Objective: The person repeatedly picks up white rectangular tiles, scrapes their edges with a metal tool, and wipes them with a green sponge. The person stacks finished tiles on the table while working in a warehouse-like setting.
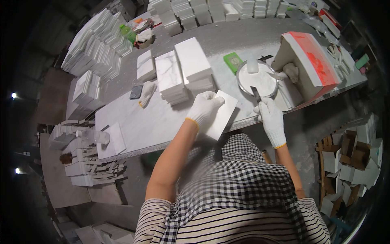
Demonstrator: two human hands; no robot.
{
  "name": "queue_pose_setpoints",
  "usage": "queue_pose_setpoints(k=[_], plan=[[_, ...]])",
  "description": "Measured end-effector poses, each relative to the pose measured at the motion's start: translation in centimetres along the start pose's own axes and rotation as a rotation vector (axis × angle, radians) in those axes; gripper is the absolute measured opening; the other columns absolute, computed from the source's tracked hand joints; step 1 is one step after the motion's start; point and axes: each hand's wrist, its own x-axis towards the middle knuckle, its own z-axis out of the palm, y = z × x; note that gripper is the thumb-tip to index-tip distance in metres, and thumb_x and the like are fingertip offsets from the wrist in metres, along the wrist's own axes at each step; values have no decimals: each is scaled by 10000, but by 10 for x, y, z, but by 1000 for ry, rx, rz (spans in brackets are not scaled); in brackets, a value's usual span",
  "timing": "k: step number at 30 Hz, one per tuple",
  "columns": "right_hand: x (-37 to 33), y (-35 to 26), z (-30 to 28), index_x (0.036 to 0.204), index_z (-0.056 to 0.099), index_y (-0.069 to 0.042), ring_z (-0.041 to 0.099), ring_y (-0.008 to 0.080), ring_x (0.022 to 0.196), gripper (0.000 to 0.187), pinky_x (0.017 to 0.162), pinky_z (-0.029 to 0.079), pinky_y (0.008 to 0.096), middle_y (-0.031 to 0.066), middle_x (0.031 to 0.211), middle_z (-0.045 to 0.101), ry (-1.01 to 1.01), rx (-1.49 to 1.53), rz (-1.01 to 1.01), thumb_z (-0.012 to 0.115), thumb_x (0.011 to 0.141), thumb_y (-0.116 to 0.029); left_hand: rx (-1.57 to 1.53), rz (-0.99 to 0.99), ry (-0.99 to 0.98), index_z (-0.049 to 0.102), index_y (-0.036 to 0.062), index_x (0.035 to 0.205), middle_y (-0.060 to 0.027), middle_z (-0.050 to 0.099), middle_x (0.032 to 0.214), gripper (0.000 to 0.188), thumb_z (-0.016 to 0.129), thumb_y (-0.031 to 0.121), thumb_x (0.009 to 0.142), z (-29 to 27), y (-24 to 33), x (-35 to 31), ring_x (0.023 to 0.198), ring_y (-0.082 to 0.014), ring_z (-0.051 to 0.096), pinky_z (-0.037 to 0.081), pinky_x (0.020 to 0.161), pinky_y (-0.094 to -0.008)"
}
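My left hand (pixel 203 107), in a white knitted glove, is closed on a flat white tile (pixel 226 114) at the table's front edge. Its fingers grip the tile's upper part, and one broad face shows. To the right, my gloved right hand (pixel 271 120) grasps a narrow dark-bladed putty knife (pixel 255 94). The blade reaches over the near side of a round metal bowl (pixel 239 87). White paste (pixel 264 82) fills the bowl, and a white cup-like piece (pixel 252 66) stands at its far side. Whether the blade touches the paste I cannot tell.
Marble-patterned tile stacks (pixel 170 73) stand beyond my left hand, near a loose glove (pixel 147 93). A green box (pixel 233 62) sits by the bowl. At right stands an open carton (pixel 300 61). A clear bottle (pixel 95 137) lies at the left end.
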Motion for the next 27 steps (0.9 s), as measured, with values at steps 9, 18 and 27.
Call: queue_pose_setpoints(k=[9,18,27], plan=[[25,14,-19,1106,669,-104,696,343,720,242,691,543,423,180,849,726,160,-517,-247,580,1001,-303,271,9,-139,707,8,972,-22,699,852,202,785,143,843,-41,-29,5,751,-110,619,522,702,-291],[65,16,-27,1167,722,-113,691,355,1002,299,885,544,433,137,1138,723,242,-862,-422,547,984,-271,410,123,-334,730,39,968,-43,697,880,249,808,213,808,-66,-37,6,834,-152,623,523,741,-333],[100,33,-45,1034,710,-67,655,424,873,302,778,514,509,224,984,683,-32,-978,-352,584,916,-314,795,389,-139,750,10,866,-196,733,840,358,830,264,627,-44,-60,31,781,-341,719,566,710,-427]])
